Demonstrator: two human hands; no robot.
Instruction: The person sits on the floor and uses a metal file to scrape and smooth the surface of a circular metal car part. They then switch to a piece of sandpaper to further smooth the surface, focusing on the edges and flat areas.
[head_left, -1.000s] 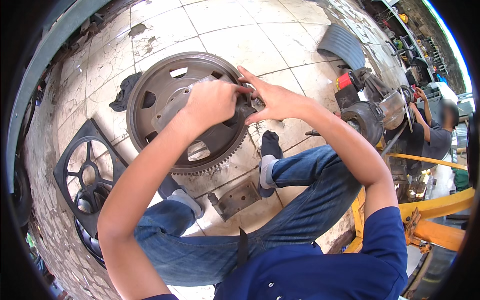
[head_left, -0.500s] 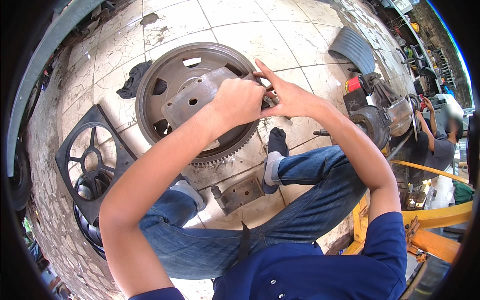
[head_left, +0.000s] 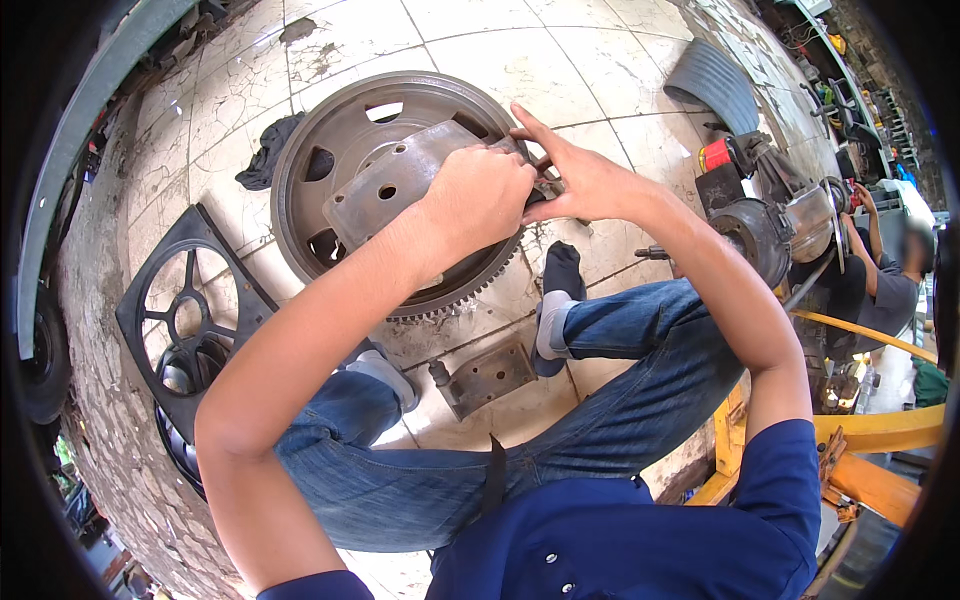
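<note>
A flat steel plate with round holes [head_left: 365,200] lies across a large toothed flywheel [head_left: 300,160] on the tiled floor. Over the plate's right end, my left hand [head_left: 480,190] is closed, its fingers curled round that end. Facing it, my right hand [head_left: 590,185] has forefinger and thumb spread apart beside a dark metal piece at the plate's end. My fingers hide most of that piece, so its kind does not show. A second plate with holes [head_left: 492,380] lies between my feet, with a short cylindrical part [head_left: 439,374] at its left corner.
Left of the flywheel are a black frame with a spoked ring [head_left: 185,235] and a dark cloth [head_left: 268,150]. To the right stand a metal machine housing [head_left: 745,235], a curved ribbed sheet [head_left: 712,85] and yellow beams [head_left: 880,430]. Another person [head_left: 885,285] crouches at far right.
The view has shifted slightly. Both hands stay at the plate's right end; my right hand has lifted a little, its thumb and forefinger still spread.
</note>
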